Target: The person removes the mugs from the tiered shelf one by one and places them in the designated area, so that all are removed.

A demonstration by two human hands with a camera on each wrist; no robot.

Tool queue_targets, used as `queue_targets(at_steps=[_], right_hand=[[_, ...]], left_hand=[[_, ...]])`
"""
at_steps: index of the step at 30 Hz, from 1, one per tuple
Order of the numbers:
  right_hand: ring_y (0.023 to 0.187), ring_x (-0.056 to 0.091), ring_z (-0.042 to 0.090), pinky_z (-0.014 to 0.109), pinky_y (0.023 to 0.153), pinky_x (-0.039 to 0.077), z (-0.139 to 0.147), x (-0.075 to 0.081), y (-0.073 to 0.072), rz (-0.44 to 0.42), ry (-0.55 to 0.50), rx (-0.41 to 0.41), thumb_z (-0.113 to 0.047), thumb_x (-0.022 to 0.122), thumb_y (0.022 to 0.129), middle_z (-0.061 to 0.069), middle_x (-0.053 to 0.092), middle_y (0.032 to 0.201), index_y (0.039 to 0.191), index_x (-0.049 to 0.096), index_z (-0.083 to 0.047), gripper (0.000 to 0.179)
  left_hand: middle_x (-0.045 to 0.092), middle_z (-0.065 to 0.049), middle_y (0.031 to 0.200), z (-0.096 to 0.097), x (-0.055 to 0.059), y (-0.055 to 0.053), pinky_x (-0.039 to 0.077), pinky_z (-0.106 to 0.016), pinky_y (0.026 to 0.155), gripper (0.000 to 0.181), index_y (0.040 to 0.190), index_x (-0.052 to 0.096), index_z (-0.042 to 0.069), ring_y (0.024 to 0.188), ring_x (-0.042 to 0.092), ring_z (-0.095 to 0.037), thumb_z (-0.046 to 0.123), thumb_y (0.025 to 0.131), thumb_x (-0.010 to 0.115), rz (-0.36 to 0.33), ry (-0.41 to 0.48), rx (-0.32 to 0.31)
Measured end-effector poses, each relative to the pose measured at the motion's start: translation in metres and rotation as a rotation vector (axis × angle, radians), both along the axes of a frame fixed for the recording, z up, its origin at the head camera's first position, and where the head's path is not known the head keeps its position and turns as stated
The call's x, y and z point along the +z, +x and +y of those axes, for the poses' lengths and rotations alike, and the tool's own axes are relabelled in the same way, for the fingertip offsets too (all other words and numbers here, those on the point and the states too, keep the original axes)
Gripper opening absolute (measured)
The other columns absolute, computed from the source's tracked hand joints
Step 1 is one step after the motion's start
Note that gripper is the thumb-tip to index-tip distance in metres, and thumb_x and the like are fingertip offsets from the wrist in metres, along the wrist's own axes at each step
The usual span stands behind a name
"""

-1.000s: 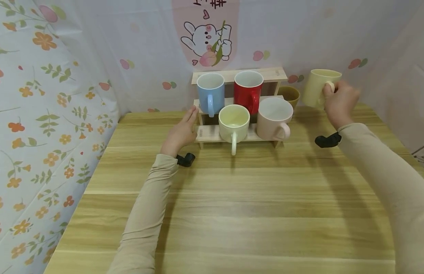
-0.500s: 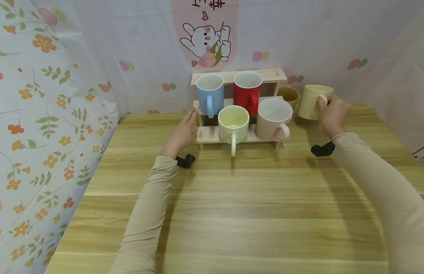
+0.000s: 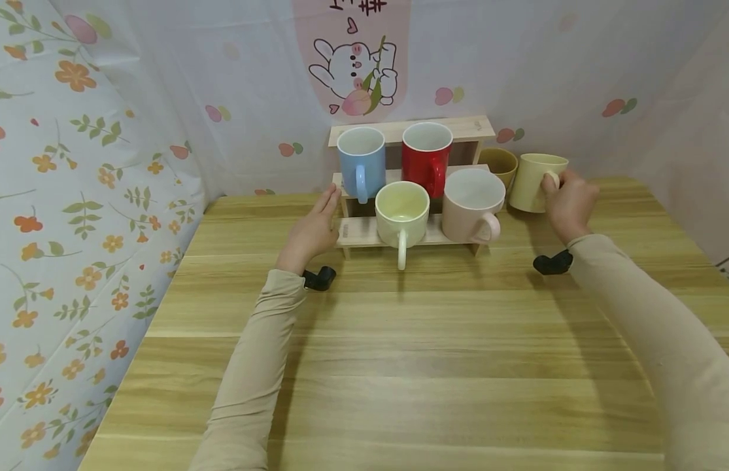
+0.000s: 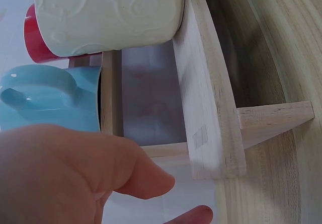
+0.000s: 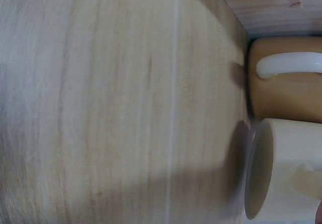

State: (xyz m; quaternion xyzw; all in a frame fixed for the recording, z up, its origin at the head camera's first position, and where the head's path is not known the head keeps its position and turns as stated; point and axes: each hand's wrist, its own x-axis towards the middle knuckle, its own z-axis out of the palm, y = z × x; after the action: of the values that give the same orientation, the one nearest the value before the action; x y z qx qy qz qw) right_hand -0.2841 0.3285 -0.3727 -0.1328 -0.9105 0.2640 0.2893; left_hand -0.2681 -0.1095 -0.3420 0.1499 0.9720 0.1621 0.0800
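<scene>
My right hand [image 3: 573, 203] pinches the handle of a pale yellow mug [image 3: 529, 186] at the back right of the table. That mug is upright, its base close over the tabletop in the right wrist view, and just right of a mustard mug [image 5: 284, 95] with a white handle. My left hand [image 3: 308, 235], fingers extended, lies along the left end of a tiered wooden rack [image 3: 359, 229]. The left wrist view shows its thumb [image 4: 146, 176] near that end. On the rack's middle tier are a blue mug [image 3: 372, 170] and a red mug [image 3: 417, 163].
A cream mug [image 3: 390, 229] and a pale pink mug [image 3: 458, 216] stand on the rack's lowest tier, handles toward me. A printed curtain [image 3: 252, 78] hangs behind the wooden table [image 3: 435, 353]. Small black devices [image 3: 320, 278] sit at both wrists.
My right hand has lowered the pale yellow mug and moved it slightly left, closer to the mustard mug. My left hand and the rack have stayed put.
</scene>
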Motion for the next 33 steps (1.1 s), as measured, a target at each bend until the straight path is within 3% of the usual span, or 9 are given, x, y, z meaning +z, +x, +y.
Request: queue_targets(at_steps=[8,19,33], right_hand=[[0.072,0.053,0.047,0.043,0.062,0.032,0.002,-0.005,-0.001,0.042,0.034,0.018,-0.022,0.051,0.095,0.031,0.058,0.075,0.073,0.054,0.008,0.038],[0.08,0.054,0.051,0.055,0.077,0.038,0.001,-0.017,-0.006,0.066,-0.005,0.017,-0.023,0.05,0.096,0.033,0.059,0.08,0.078,0.055,0.01,0.038],[0.09,0.052,0.051,0.057,0.08,0.039,-0.003,-0.026,-0.009,-0.083,-0.094,0.048,-0.028,0.045,0.1,0.035,0.059,0.092,0.087,0.056,0.01,0.041]], left_hand=[[-0.007,0.009,0.161,0.001,0.0,-0.001,0.037,-0.028,0.052,0.078,0.155,0.0,0.021,0.052,0.039,-0.018,0.011,0.094,0.047,-0.012,-0.007,0.007],[-0.007,0.007,0.161,0.001,-0.001,0.0,0.037,-0.029,0.054,0.079,0.155,-0.001,0.02,0.052,0.038,-0.017,0.01,0.093,0.047,-0.008,0.009,0.01],[-0.007,0.008,0.161,0.002,-0.003,0.001,0.037,-0.028,0.053,0.079,0.155,0.0,0.02,0.052,0.04,-0.017,0.01,0.093,0.047,0.003,0.012,0.016]])
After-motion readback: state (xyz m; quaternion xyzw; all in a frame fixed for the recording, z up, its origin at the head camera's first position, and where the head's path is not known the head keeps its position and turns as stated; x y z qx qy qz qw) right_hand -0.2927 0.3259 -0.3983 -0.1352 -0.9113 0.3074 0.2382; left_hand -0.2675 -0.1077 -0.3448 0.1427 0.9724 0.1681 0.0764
